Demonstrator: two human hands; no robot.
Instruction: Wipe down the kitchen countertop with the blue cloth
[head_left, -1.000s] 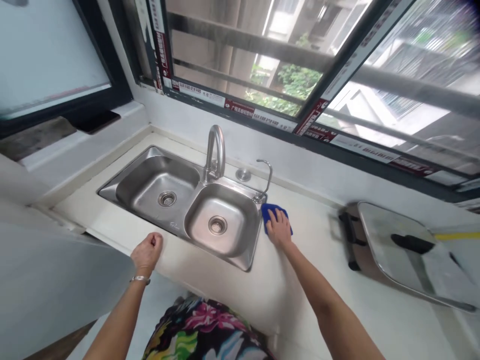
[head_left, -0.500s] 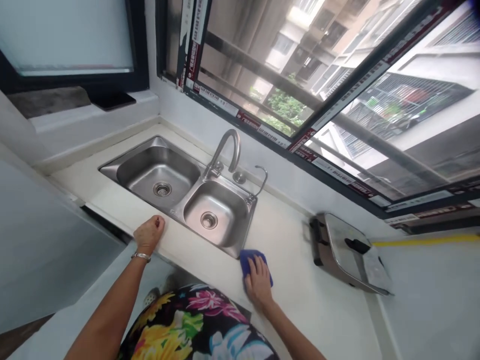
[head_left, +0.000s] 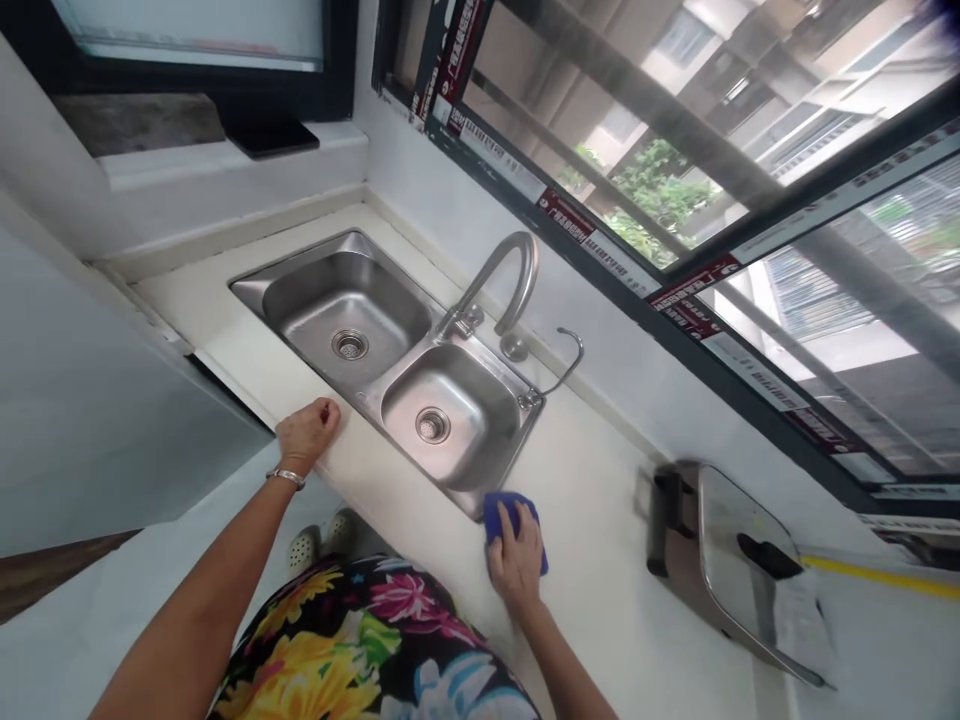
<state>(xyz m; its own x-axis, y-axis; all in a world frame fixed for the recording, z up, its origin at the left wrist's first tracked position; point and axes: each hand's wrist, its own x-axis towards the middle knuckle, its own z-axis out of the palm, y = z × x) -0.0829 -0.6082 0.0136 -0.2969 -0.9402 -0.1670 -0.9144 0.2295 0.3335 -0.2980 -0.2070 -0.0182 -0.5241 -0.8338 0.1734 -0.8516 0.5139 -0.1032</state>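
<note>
On the pale countertop, my right hand presses down on a folded blue cloth, fingers curled over it. The cloth lies beside the near right corner of the steel double sink. My left hand is closed in a fist and rests at the counter's front edge, near the left basin; nothing shows in it. Both basins hold only their drains.
A curved faucet and a thin spout rise behind the sink. An electric pan with a glass lid stands to the right. A black phone-like slab lies on the sill. A cabinet panel stands at left.
The camera view has turned, shifting the sink and pan in the picture. My right fingers are more bent on the cloth. The left fist stays at the counter edge.
</note>
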